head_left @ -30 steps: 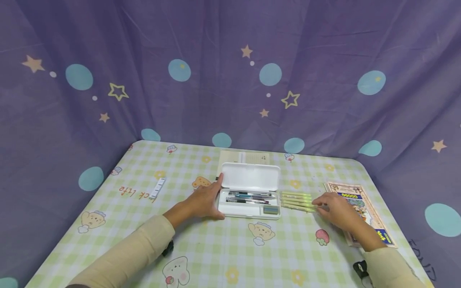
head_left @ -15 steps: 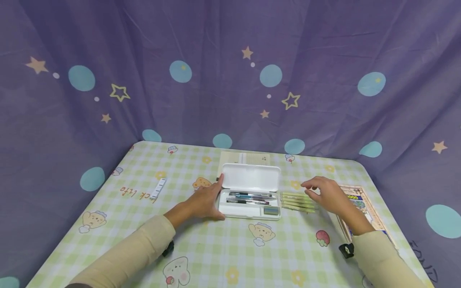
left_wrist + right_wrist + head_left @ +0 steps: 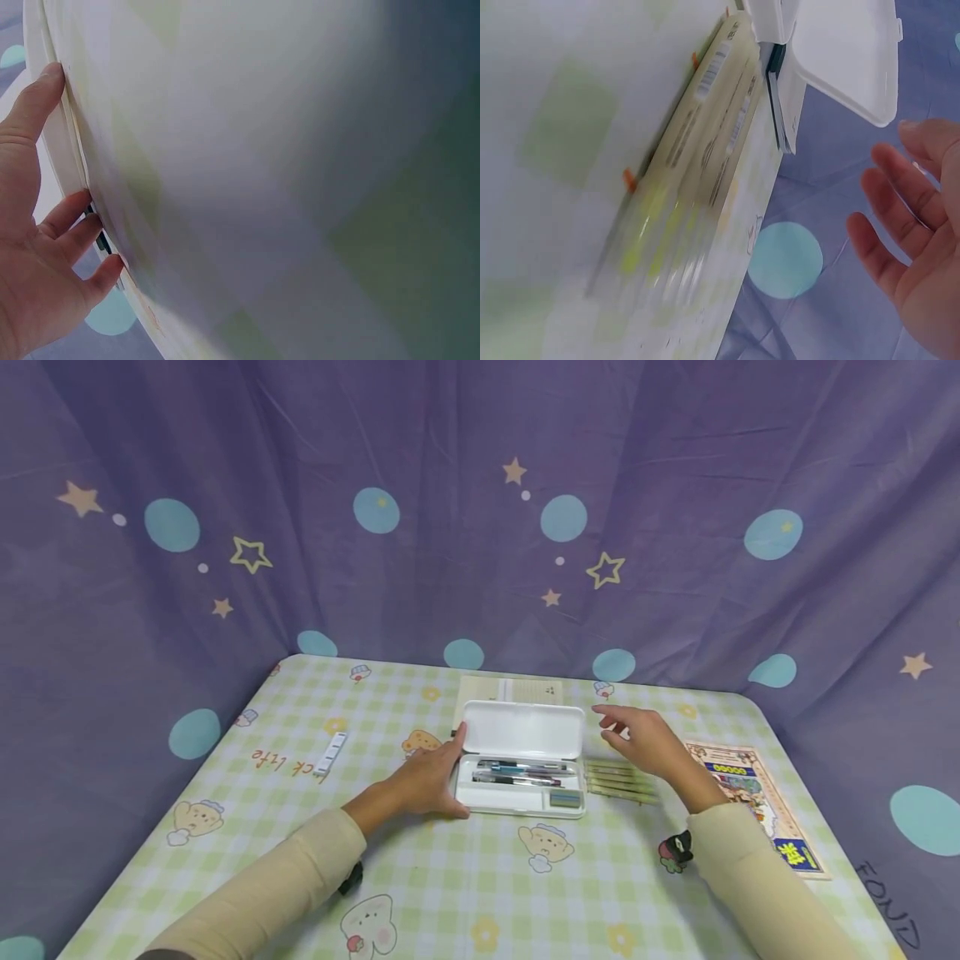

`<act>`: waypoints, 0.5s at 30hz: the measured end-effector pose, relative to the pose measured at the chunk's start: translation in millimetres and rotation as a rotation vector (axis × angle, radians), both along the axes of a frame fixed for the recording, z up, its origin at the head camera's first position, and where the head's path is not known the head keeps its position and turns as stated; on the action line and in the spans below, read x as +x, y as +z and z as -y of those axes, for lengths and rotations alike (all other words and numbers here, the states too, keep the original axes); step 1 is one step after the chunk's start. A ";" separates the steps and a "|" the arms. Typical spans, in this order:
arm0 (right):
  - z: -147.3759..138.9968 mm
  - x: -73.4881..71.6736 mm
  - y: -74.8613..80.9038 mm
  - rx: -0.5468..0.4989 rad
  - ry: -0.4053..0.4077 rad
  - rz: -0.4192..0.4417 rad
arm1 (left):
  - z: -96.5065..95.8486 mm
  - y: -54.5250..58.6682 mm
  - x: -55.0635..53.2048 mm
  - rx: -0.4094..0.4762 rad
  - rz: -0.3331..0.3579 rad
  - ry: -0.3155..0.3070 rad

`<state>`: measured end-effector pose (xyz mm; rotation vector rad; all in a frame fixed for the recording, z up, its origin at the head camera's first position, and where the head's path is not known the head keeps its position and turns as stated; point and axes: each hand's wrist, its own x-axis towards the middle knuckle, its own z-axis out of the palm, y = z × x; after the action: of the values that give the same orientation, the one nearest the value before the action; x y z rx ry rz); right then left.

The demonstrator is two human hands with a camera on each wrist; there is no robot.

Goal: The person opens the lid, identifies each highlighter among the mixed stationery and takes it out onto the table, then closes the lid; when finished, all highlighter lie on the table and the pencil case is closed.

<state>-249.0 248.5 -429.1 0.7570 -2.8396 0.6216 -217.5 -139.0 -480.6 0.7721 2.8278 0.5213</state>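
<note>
On the table lies a white pencil case (image 3: 521,802) with its lid (image 3: 522,729) raised. Several pens (image 3: 517,774) and a grey-blue eraser-like block (image 3: 565,798) sit inside. My left hand (image 3: 429,778) rests at the case's left end, thumb by the front corner and fingertips at the lid's edge; the left wrist view shows its fingers (image 3: 75,214) touching that edge. My right hand (image 3: 641,739) hovers beside the lid's right side, fingers loosely bent and holding nothing. Below it lies a row of pale yellow highlighters (image 3: 618,783) with clear caps, also large in the right wrist view.
A lined notebook (image 3: 510,687) lies behind the case, partly hidden by the lid. Near the right edge is a colourful booklet (image 3: 757,802), partly covered by the right sleeve. A small white-and-blue strip (image 3: 330,753) lies at the left. A purple curtain (image 3: 480,527) hangs behind the table.
My right hand has left the highlighters' capped ends and moved up and to the left, towards the lid, uncovering more of the booklet. My left hand stays at the case.
</note>
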 end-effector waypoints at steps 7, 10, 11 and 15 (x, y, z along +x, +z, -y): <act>14.5 -13.9 -2.9 -0.041 0.000 -0.011 | 0.7 -0.6 0.1 0.006 0.002 0.000; 19.1 -18.0 -5.0 -0.050 0.002 -0.002 | 0.7 -1.3 0.2 0.011 0.002 -0.001; 20.2 -19.0 -5.7 -0.052 0.002 0.004 | 0.6 -1.4 0.2 0.007 0.001 -0.001; 23.1 -21.9 -7.4 -0.052 -0.005 0.008 | 0.4 0.1 0.4 0.011 -0.005 -0.004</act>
<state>-270.9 225.4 -436.4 0.7405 -2.8198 0.6968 -217.1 -139.5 -480.5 0.7815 2.8301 0.5350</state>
